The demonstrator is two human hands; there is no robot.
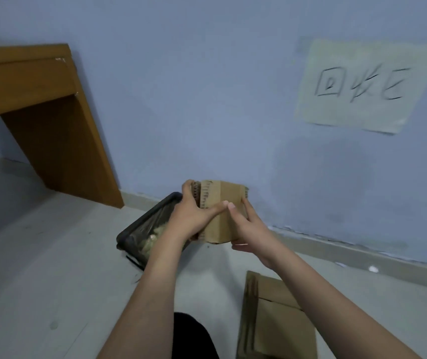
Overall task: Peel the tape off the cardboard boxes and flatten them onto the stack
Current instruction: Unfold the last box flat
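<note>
while the left hand [190,216] grips the cardboard box [220,203], the right hand [246,226] clasps it too.

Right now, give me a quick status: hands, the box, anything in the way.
Left hand and right hand both grip the small cardboard box, held up. Flattened stack below right. Black bin beneath, not blocking.

A plain indoor room, likely an office or storeroom corner used for recycling. A bare blue-grey wall [207,86] meets a pale tiled floor [38,255]; a cardboard sign [365,86] with handwritten characters is stuck to the wall. A wooden desk [38,104], a lined black bin [145,229] and flattened cardboard [279,322] stand nearby.
</note>
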